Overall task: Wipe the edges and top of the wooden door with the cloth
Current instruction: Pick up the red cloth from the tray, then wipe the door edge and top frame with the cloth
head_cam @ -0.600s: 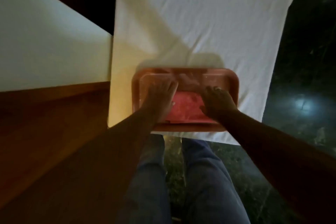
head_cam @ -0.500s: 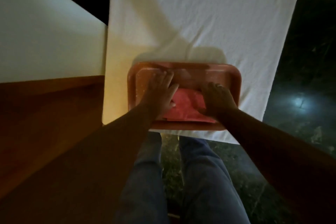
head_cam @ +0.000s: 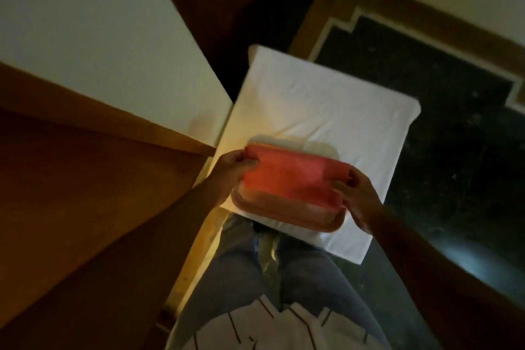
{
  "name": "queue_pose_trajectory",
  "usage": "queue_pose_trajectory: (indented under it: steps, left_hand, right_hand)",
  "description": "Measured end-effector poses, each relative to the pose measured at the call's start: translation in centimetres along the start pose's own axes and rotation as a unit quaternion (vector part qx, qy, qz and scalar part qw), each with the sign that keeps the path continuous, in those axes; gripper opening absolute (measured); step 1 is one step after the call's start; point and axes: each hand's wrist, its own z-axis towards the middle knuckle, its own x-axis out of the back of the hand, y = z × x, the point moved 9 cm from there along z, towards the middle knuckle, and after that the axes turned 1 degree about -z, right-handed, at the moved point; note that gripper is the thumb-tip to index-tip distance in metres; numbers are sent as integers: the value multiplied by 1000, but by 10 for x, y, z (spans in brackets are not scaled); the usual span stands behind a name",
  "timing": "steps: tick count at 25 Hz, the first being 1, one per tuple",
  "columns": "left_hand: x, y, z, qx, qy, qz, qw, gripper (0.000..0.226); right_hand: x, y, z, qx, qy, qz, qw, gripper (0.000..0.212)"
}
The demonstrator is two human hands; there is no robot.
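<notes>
red and soft, the cloth [head_cam: 287,179] is stretched flat between your two hands just above the orange tray [head_cam: 284,214], which sits on a white-covered stand [head_cam: 326,111] in front of your knees; your left hand [head_cam: 230,169] has its fingers pinched shut on the cloth's left end, your right hand [head_cam: 359,193] pinched shut on the right end; the lower edge of the cloth appears to hang down to the tray, though the blur makes contact hard to judge; expect it to handle as a light, limp thing with no stiffness of its own; it will droop and fold wherever you are not holding it, and nothing about it is fragile; whether it is damp i cannot tell in this dim light; holding it by the ends suits spreading or folding, but for wiping you will likely want it bunched or folded into a pad under one palm, so pressure goes through the whole hand; the wooden door [head_cam: 71,193] stands close at your left, its narrow edge [head_cam: 196,239] lit beside your left forearm, well within reach.
</notes>
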Motion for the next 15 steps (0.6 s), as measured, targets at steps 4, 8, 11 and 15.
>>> queue_pose_trajectory:
  steps: [4, 8, 11, 15]
  left_hand:
    - [22, 53, -59, -65, 56, -176, 981, 40]
    - [75, 97, -136, -151, 188, -142, 960, 43]
    - [128, 142, -211, -253, 227, -160, 927, 21]
    - [203, 202, -331, -400, 261, -142, 867, 22]
  right_hand:
    - [-45, -112, -25, 71, -79, -15, 994, 50]
    - [-88, -203, -58, 178, -71, -126, 973, 47]
    - [-121, -266, -108, 281, -54, -97, 953, 36]
    - [-189, -358, -192, 435, -38, -69, 897, 20]
